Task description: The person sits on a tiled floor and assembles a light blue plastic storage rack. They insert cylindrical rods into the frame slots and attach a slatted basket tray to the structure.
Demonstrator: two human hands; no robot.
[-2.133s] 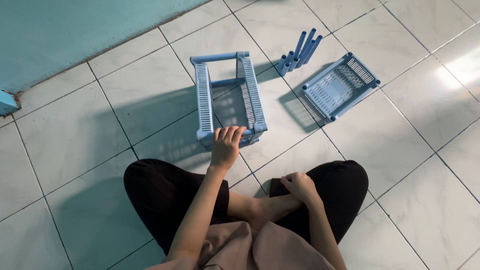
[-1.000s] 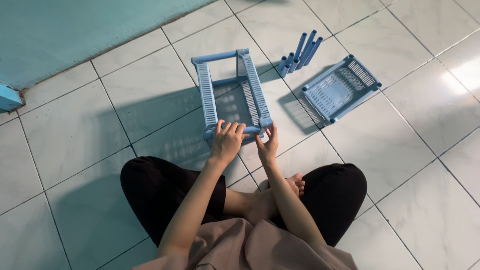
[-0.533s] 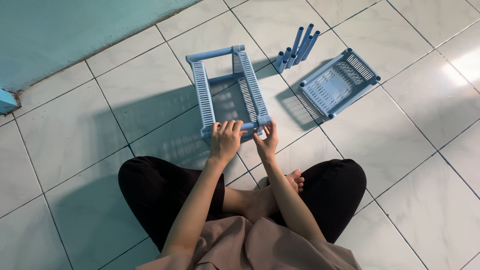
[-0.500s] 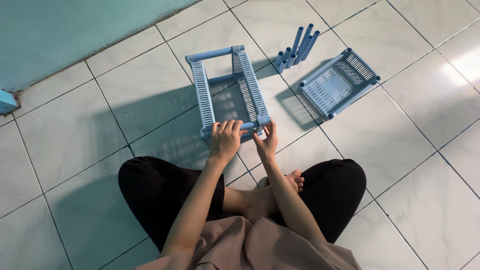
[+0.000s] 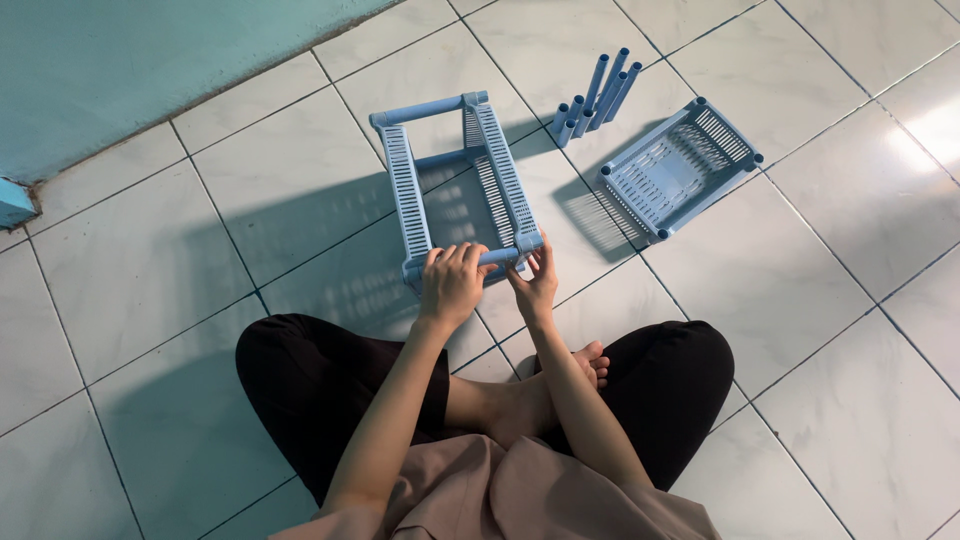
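Note:
A light blue plastic rack frame [image 5: 455,185] lies on the tiled floor in front of me, two slatted shelves joined by tubes. My left hand [image 5: 452,283] is wrapped over the near tube of the frame. My right hand [image 5: 533,283] touches the same tube at its right corner, fingers curled on it. I sit cross-legged right behind the frame.
A separate blue slatted shelf tray [image 5: 678,165] lies tilted to the right of the frame. Several loose blue tubes [image 5: 597,94] lie bundled beyond it. A teal wall [image 5: 150,60] runs along the upper left, with a blue object [image 5: 14,203] at its base.
My right hand left my lap and joined the left on the frame's near tube. The frame shifted slightly away on the floor.

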